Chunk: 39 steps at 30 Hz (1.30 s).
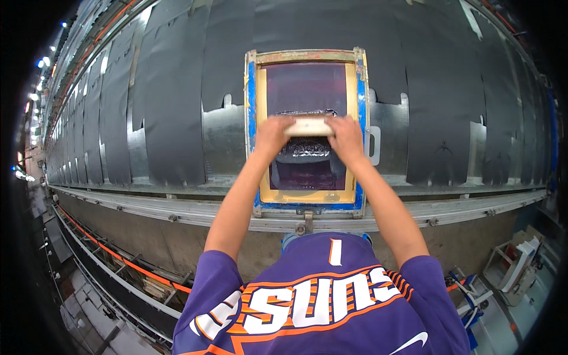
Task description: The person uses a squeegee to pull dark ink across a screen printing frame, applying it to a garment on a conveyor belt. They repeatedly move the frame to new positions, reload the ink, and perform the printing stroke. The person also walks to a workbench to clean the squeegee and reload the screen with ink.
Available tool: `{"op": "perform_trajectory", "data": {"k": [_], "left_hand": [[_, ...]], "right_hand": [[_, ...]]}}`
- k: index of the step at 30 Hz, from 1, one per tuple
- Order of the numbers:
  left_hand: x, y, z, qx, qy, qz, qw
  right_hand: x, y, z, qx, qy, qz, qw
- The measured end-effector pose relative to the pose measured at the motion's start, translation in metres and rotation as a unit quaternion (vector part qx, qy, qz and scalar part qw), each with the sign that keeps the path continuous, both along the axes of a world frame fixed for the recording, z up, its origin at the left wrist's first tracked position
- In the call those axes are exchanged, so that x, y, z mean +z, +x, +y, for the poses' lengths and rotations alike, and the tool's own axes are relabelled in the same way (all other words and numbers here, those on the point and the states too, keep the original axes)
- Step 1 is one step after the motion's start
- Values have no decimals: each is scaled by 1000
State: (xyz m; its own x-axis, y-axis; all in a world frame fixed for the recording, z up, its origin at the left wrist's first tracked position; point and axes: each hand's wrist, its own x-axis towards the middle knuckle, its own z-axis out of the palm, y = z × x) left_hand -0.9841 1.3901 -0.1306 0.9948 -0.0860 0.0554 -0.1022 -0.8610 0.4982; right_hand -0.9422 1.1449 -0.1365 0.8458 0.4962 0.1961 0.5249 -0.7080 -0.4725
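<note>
My left hand (pixel 273 137) and my right hand (pixel 347 138) are closed on the two ends of a pale squeegee (pixel 309 126). It lies crosswise over a screen printing frame (pixel 306 57), about midway along its mesh (pixel 305 83). The frame has blue and yellow tape along its sides. Dark, glossy ink (pixel 305 149) is spread on the mesh in front of the squeegee and in a thin line behind it. The squeegee's lower edge is hidden by its handle and my fingers.
The frame rests on a long table covered in black sheets (pixel 171 106), with bare metal strips between some. A metal rail (pixel 177 208) runs along the near edge. A pale handle-shaped piece (pixel 374 145) sits by the frame's right side. Another long rack with an orange strip (pixel 136 260) lies behind me at left.
</note>
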Motion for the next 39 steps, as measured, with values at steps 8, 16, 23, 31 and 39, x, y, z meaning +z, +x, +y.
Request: {"op": "perform_trajectory", "data": {"k": [8,16,23,31,39], "left_hand": [[-18,-134,-24,-22,-4,43,999],[-6,-143,-41,16,19,-13,1000],[-8,-175,-30,28,62,-34,997],[4,-229,102,79,58,-23,995],[16,-278,343,44,83,10,996]], "right_hand": [[0,-112,-36,53,31,68,996],[-68,0,-103,-278,201,76,936],[-51,21,-69,-346,241,92,902],[-20,-26,92,-321,289,55,900],[-38,-97,325,-298,330,91,891]]}}
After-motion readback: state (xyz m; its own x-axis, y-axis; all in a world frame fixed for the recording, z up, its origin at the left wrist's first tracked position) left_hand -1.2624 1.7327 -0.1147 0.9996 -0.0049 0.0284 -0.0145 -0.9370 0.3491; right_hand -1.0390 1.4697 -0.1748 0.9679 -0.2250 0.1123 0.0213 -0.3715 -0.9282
